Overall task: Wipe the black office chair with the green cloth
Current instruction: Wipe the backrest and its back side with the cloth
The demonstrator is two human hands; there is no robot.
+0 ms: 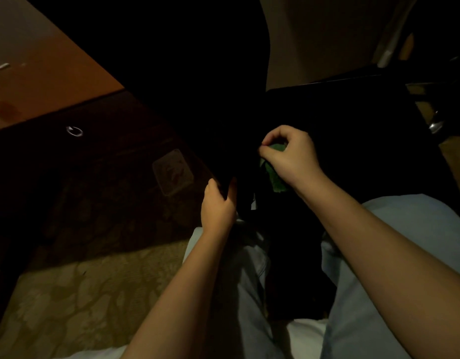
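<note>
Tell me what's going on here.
A person in light jeans is working on the black office chair in dim light. The right hand pinches the green cloth down where the backrest meets the seat. The left hand grips the dark lower edge of the backrest. How much has been wiped cannot be told. A wooden desk stands to the left, over patterned carpet.

A dim office or home study, by the look of it; a reddish-brown wooden desk [42,81] with a round metal ring pull [74,131] on its dark front; a black office chair [184,73]; beige patterned carpet [68,301] underfoot.
</note>
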